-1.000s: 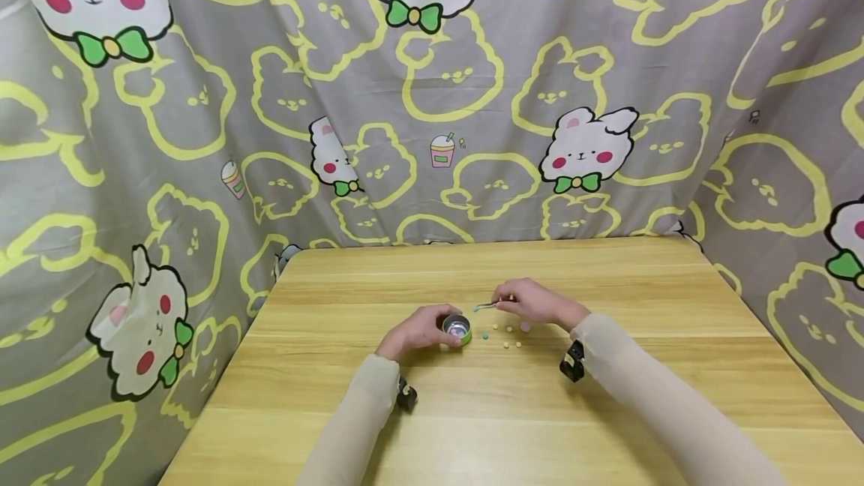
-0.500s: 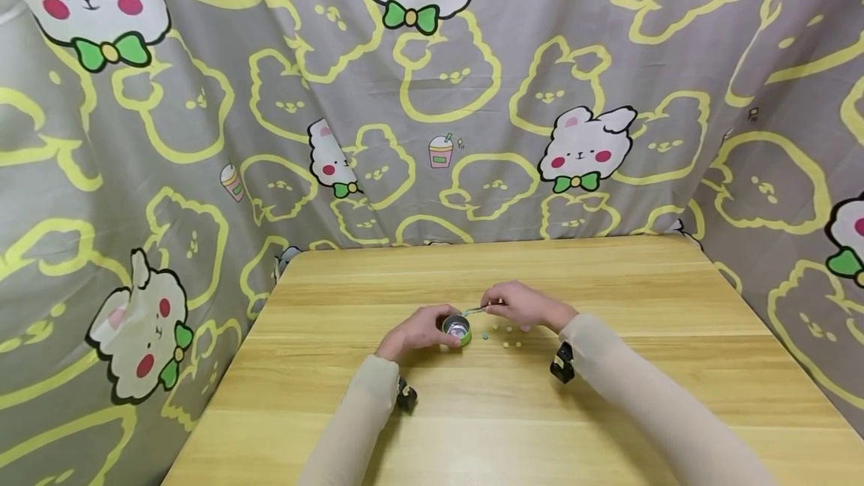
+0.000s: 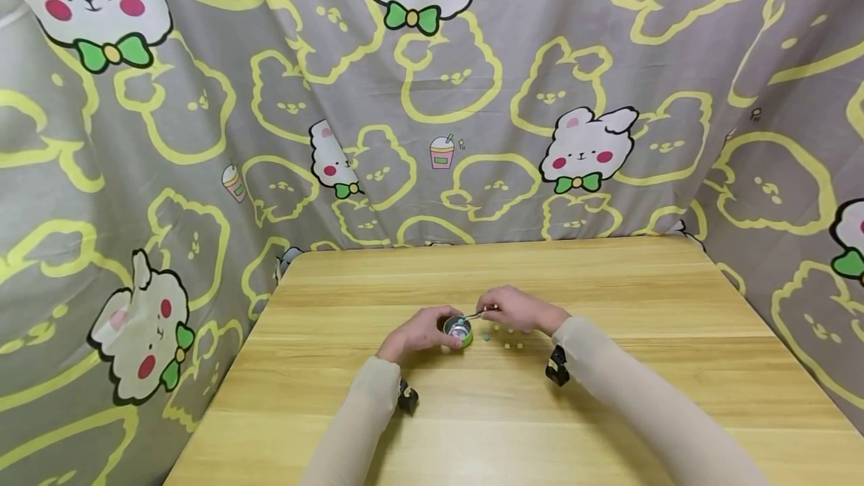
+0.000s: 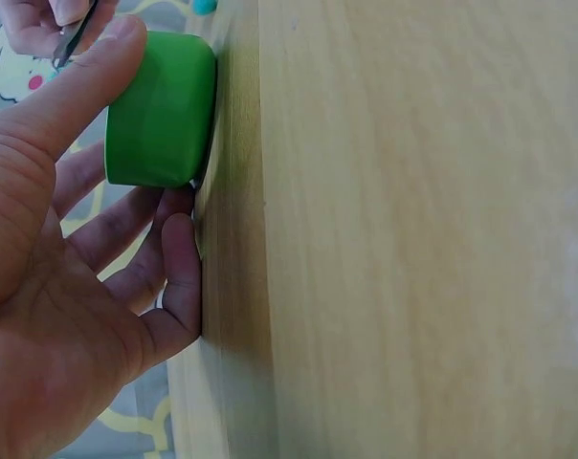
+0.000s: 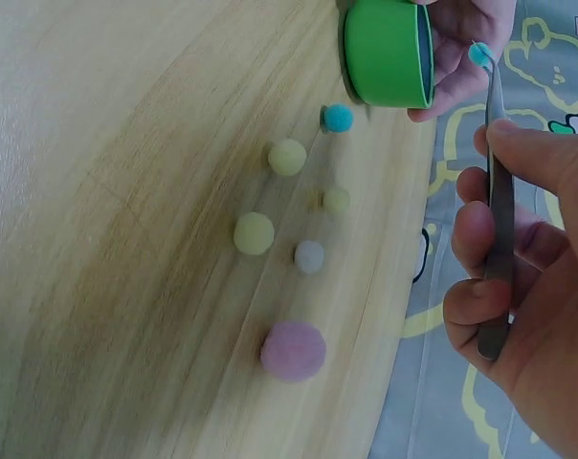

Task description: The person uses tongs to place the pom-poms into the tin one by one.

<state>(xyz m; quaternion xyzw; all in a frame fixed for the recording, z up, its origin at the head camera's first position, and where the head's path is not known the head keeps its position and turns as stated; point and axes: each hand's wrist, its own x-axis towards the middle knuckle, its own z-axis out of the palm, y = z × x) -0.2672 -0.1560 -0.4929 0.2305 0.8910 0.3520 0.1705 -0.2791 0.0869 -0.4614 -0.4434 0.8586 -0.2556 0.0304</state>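
Observation:
A small round green tin (image 4: 163, 110) stands upright on the table, its silvery inside facing up in the head view. My left hand (image 3: 420, 328) holds it by the side, thumb on the near wall and fingers behind. With my right hand (image 3: 520, 310) I grip metal tweezers (image 5: 500, 220) between thumb and fingers. A small blue pompom (image 5: 480, 54) is pinched in their tips, which overlap the tin's opening in the head view. Something pale shows inside the tin. Another blue pompom (image 5: 338, 118) lies on the table beside the tin.
Right of the tin, several loose pompoms lie scattered: yellow ones (image 5: 255, 233), a whitish one (image 5: 309, 256) and a larger pink one (image 5: 294, 350). The wooden table (image 3: 324, 411) reaches back to a grey patterned curtain (image 3: 378, 96), which also hangs along both sides.
My right hand has moved left with the tweezers, carrying the blue pompom from right of the tin to over its opening. My left hand keeps its hold on the tin.

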